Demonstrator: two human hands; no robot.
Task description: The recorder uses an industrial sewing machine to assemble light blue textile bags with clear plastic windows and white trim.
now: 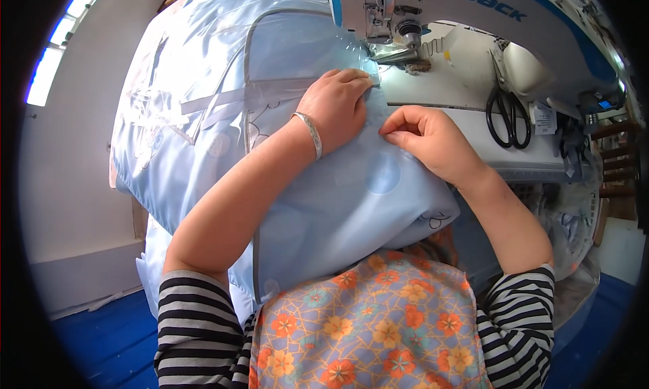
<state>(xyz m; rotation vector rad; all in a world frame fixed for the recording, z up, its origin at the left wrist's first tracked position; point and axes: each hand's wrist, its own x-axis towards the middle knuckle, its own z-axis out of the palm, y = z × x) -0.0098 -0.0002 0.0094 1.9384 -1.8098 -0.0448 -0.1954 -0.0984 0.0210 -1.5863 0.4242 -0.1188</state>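
Window, one, far left of the sewing machine: bright and cut off by the dark lens rim (44, 78). Wall, white, plain, left of the machine (81, 159). Floor, blue, visible in the lower corners (94, 348).

Fabric, light blue, one bulky heap, left of and in front of the machine (324, 206); grey binding strips, number uncertain under folds; the right edge reaches the needle area, where the stitching point cannot be made out. Clear plastic sheet, over the fabric's upper part, details lost in glare (223, 64).

Left hand, one bangle at the wrist, just left of the machine's needle area (341, 101): palm down on the fabric, fingers together and slightly bent; underside hidden, any grip cannot be told.

Apron, one, floral, nearest side of the machine, cut off below (365, 321). Striped sleeves, two (196, 321).

Right hand, in front of the machine (422, 135): fingers curled, thumb and forefinger nearly meeting at the fabric's edge; whether cloth is pinched cannot be told.

Desk, white, beneath the machine, partly covered (466, 132). Scissors, one pair, black-handled, under the machine's arm (501, 86). Sewing machine, one, white and blue, top cut off (534, 37).
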